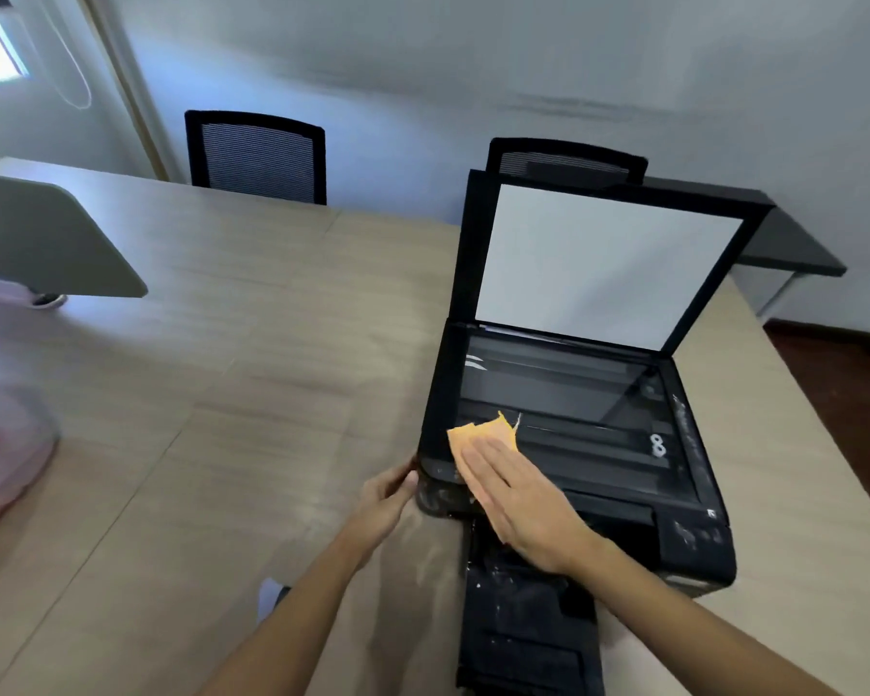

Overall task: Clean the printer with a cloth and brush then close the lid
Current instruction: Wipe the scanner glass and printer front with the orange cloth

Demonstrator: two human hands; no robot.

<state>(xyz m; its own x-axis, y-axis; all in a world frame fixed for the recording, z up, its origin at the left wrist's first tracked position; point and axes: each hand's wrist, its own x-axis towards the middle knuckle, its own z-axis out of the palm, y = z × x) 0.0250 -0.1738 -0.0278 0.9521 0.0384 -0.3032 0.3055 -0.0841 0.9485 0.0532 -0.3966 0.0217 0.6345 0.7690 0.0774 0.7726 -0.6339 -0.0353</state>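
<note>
A black printer (694,540) stands on the wooden table, its scanner lid (603,258) raised upright with the white inner pad facing me. The scanner glass (563,394) lies bare. An orange cloth (488,432) rests on the glass's near left corner. My right hand (518,499) lies flat on the cloth, fingers together, pressing it down. My left hand (385,499) grips the printer's front left corner. The dusty paper output tray (523,630) sticks out toward me. No brush is in view.
The table (232,394) stretches wide to the left. Two black mesh chairs (257,158) stand at its far side. A grey divider panel (46,243) and a pink plastic bag (1,459) sit at the left. A dark desk (794,243) is behind the printer.
</note>
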